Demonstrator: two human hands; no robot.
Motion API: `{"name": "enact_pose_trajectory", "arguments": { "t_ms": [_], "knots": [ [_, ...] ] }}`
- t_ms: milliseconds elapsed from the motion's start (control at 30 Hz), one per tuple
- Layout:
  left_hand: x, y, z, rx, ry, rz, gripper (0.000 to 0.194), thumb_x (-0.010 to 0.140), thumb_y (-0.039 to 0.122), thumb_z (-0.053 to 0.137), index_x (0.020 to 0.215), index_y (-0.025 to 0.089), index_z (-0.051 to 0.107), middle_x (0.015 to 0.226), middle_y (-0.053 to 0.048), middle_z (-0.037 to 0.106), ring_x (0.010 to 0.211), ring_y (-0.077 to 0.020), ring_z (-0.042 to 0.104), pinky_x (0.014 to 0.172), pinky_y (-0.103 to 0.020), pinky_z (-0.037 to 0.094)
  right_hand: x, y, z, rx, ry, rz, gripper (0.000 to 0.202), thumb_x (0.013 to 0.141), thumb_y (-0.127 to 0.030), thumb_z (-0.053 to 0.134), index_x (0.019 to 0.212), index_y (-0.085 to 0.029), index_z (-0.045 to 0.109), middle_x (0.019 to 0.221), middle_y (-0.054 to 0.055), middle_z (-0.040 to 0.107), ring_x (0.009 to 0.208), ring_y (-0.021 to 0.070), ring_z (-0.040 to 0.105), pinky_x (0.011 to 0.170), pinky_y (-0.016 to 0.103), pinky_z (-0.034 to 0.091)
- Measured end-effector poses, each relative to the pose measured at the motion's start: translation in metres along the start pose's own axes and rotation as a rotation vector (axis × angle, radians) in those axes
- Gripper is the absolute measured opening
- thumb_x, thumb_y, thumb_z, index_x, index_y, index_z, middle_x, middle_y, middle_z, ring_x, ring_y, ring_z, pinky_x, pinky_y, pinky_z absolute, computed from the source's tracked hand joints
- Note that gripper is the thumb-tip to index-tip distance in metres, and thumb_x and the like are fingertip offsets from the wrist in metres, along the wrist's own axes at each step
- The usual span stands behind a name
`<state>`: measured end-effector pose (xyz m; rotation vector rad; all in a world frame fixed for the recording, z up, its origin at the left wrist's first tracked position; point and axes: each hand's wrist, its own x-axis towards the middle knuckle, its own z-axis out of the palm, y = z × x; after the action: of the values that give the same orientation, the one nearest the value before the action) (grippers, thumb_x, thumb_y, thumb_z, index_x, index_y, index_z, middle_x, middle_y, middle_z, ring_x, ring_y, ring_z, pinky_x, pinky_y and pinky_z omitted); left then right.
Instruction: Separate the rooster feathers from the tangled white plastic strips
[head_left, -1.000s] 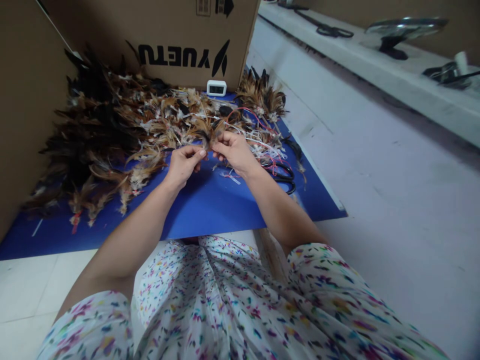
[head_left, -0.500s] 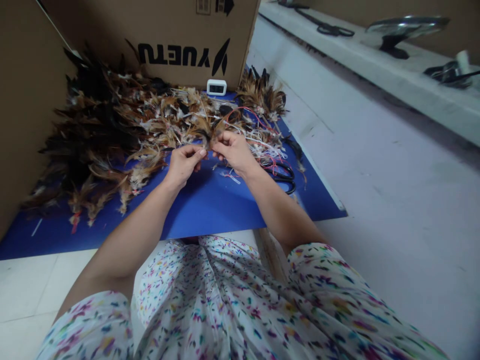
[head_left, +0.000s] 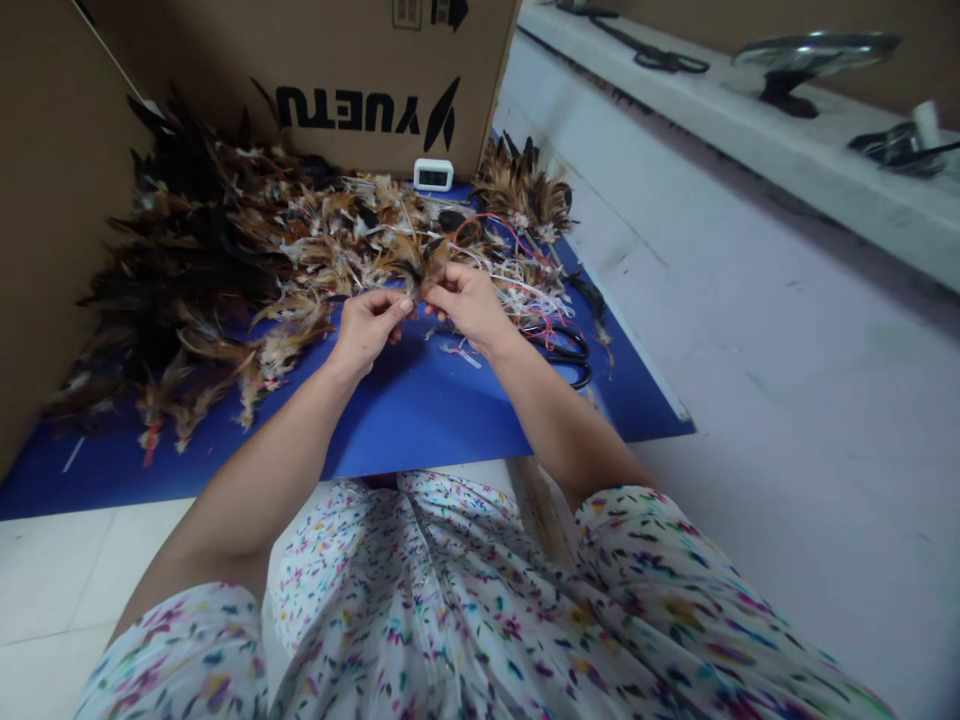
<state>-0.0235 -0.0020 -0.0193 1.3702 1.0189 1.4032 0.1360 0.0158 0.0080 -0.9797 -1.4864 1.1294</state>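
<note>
Close together above the blue tabletop (head_left: 435, 420), my two hands pinch at a small bunch of brown and black feathers (head_left: 411, 262). My left hand (head_left: 373, 322) is closed, thumb and forefinger pressed together at the lower end of the bunch. My right hand (head_left: 466, 300) is closed too, its fingertips on the bunch's right side. Whatever finer thing lies between the fingertips is too small to make out. Behind and left of the hands spreads a large heap of feathers (head_left: 217, 250), some tied into bunches with pinkish ends.
White and red ties (head_left: 536, 290) lie tangled right of my hands, beside black-handled scissors (head_left: 566, 355). A small white digital clock (head_left: 433, 176) stands before a cardboard box (head_left: 360, 50). More feathers (head_left: 525, 190) sit at the back right corner. A ledge (head_left: 720, 120) runs along the right wall.
</note>
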Motion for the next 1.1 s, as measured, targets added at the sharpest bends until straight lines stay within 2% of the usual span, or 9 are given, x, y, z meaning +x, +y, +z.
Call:
{"name": "enact_pose_trajectory", "arguments": {
  "t_ms": [400,533,900,1100],
  "knots": [
    [0.0007,-0.0026,-0.0011,0.040,-0.010,0.016,0.046,0.066,0.060,0.083,0.066,0.016,0.068,0.053,0.000,0.061,0.038,-0.0062,0.045,0.036,-0.019,0.035,-0.0014,-0.0031,0.0013,-0.016,0.007,0.020,0.016,0.077,-0.005,0.063,0.068,-0.018,0.059,0.054,-0.005,0.059,0.050,0.0071,0.052,0.047,0.019,0.039],
    [0.0003,-0.0004,0.0004,0.017,-0.006,0.010,0.048,0.063,0.061,0.084,0.065,0.016,0.068,0.056,-0.001,0.064,0.038,-0.0051,0.044,0.036,-0.018,0.035,-0.0018,-0.0039,0.0015,-0.025,0.014,0.028,0.018,0.078,-0.004,0.062,0.067,-0.018,0.058,0.054,-0.005,0.058,0.051,0.0078,0.052,0.048,0.020,0.038],
    [-0.0011,0.0016,0.0009,0.030,0.009,0.041,0.045,0.063,0.060,0.084,0.064,0.017,0.069,0.057,-0.001,0.065,0.039,-0.0057,0.046,0.037,-0.019,0.036,-0.0019,-0.0002,0.0021,-0.007,0.006,0.009,0.016,0.077,-0.006,0.065,0.068,-0.018,0.060,0.056,-0.005,0.059,0.053,0.0074,0.054,0.047,0.019,0.039],
    [0.0000,-0.0010,0.0002,0.054,0.009,0.064,0.047,0.064,0.062,0.083,0.066,0.017,0.069,0.058,-0.001,0.065,0.039,-0.0058,0.046,0.037,-0.019,0.035,-0.0022,0.0013,0.0020,-0.016,-0.011,0.005,0.014,0.078,-0.014,0.070,0.070,-0.019,0.060,0.056,-0.005,0.059,0.053,0.0073,0.052,0.047,0.019,0.038]
  ]
}}
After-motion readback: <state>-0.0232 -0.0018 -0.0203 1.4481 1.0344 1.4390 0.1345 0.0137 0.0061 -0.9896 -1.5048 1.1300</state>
